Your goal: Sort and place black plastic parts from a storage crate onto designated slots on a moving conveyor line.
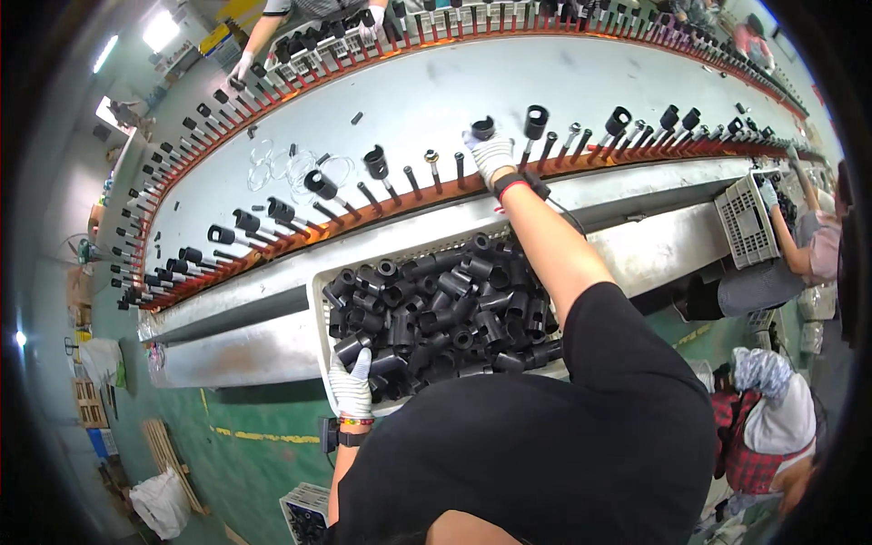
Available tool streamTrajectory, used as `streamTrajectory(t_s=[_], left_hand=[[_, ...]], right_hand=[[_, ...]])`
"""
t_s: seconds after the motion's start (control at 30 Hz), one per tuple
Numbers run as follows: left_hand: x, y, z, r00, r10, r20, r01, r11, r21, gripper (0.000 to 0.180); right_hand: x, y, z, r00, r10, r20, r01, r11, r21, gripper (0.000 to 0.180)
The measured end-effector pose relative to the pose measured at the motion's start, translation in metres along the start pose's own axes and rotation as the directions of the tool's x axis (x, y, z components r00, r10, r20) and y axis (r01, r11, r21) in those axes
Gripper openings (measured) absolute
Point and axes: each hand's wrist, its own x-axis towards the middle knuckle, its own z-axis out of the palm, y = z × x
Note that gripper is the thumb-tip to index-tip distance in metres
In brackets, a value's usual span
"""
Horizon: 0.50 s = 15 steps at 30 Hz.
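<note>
My right hand (493,156), in a striped white glove, reaches to the near edge of the curved line of upright rods. Its fingers close round a black cup-like sleeve (483,126) at that line; the rod beneath is hidden by the hand. My left hand (351,389), also gloved, is at the near left corner of a pale plastic crate (320,313). Its thumb and fingers close about a short black tube (352,346). Several loose black tubular pieces (445,309) fill the crate.
A curved rack of red-based rods (545,154), some capped with black sleeves, rims the grey table (409,91). Clear plastic loops (295,168) lie on it. Across it, another person's hand (242,66) touches the rack. At right, a person works by a crate (747,222).
</note>
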Motion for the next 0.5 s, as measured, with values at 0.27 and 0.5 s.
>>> streamTrajectory(t_s=[0.27, 0.5], left_hand=[[-0.014, 0.069, 0.069, 0.975, 0.223, -0.021, -0.218, 0.967, 0.133, 0.044], [-0.03, 0.09, 0.122, 0.992, 0.125, 0.011, -0.123, 0.989, -0.081, 0.031]], right_hand=[[-0.279, -0.145, 0.095, 0.327, 0.7, 0.635, 0.239, 0.589, -0.772, 0.078], [-0.272, -0.165, 0.024, 0.413, 0.721, 0.557, -0.028, 0.621, -0.783, 0.063]])
